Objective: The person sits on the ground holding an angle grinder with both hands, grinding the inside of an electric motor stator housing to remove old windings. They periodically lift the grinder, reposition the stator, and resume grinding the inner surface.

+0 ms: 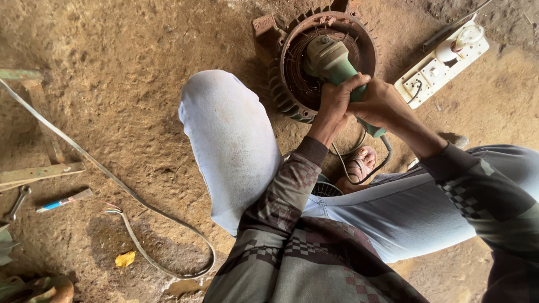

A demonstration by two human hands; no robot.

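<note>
Both my hands grip a green angle grinder (pixel 331 60) whose head points into the open end of a rusty finned motor housing (pixel 287 84) lying on the dirt floor. My left hand (pixel 337 101) wraps the grinder body near its head. My right hand (pixel 383 105) holds the body further back, next to the left. The grinder's disc is hidden inside the housing, among the copper windings (pixel 297 78). Its cable (pixel 359 168) trails down past my bare foot (pixel 359 163).
A white power strip (pixel 435 70) with a plug lies to the right of the housing. A flat strap (pixel 135 196) loops across the dirt at left, near a spanner (pixel 18 203), a small blue-tipped tool (pixel 63 201) and green metal bars (pixel 39 173). My knees flank the housing.
</note>
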